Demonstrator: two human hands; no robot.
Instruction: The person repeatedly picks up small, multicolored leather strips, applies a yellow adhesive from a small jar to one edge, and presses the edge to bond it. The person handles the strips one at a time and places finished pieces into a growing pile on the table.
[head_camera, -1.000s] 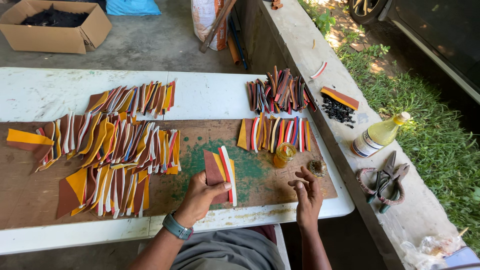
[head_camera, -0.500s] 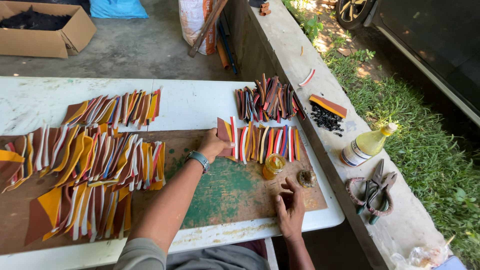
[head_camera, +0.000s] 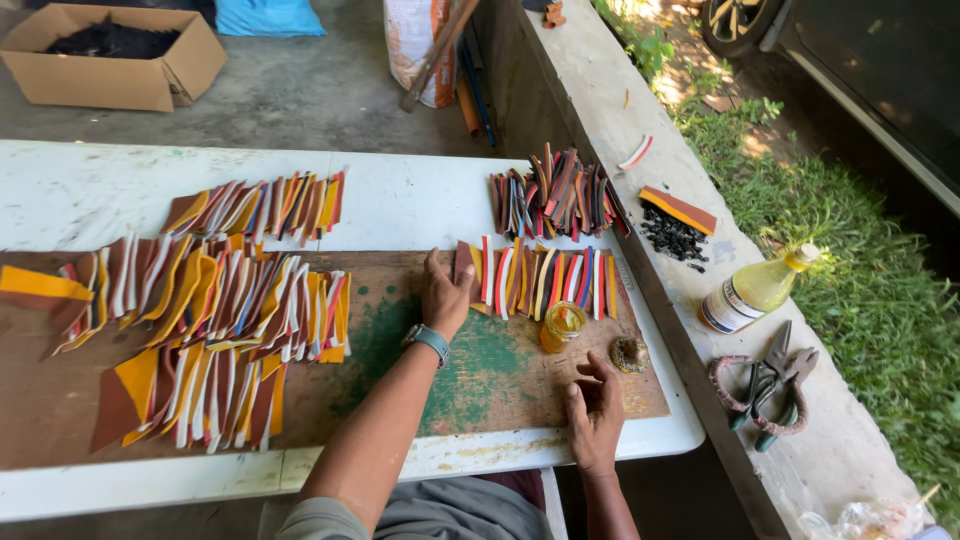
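We are pressing a strip (head_camera: 466, 262) onto its row (head_camera: 540, 278) with our flat left hand (head_camera: 443, 295); right hand (head_camera: 594, 408) resting open.

The person's arms are bare from the elbow down, with a teal-strapped wristwatch (head_camera: 428, 340) on the left wrist behind the left hand (head_camera: 444, 296), nothing on the right hand (head_camera: 594, 417), and grey clothing (head_camera: 420, 510) at the frame's bottom edge.

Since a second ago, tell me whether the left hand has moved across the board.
Yes. The left hand has moved away from the person across the wooden board, from its near edge to the row of coloured strips behind the small yellow jar.
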